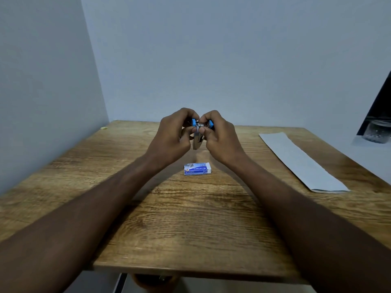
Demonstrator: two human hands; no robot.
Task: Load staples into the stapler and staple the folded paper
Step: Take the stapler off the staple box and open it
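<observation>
A small blue and metal stapler [198, 138] is held in the air above the middle of the wooden table [190, 218]. My left hand [175, 136] grips its left side and my right hand [220, 136] grips its right side, fingertips meeting over the top. Blue parts show between the fingers and the metal base points down toward me. Whether staples are in it is hidden by the fingers. A small blue and white staple box [197, 168] lies on the table just below the hands. The folded white paper [300, 161] lies flat at the right.
Walls close off the table at the back and left. A dark object with a clear jar [376, 132] stands on a white ledge at the far right. A tiny scrap [104, 128] lies at the table's back left corner.
</observation>
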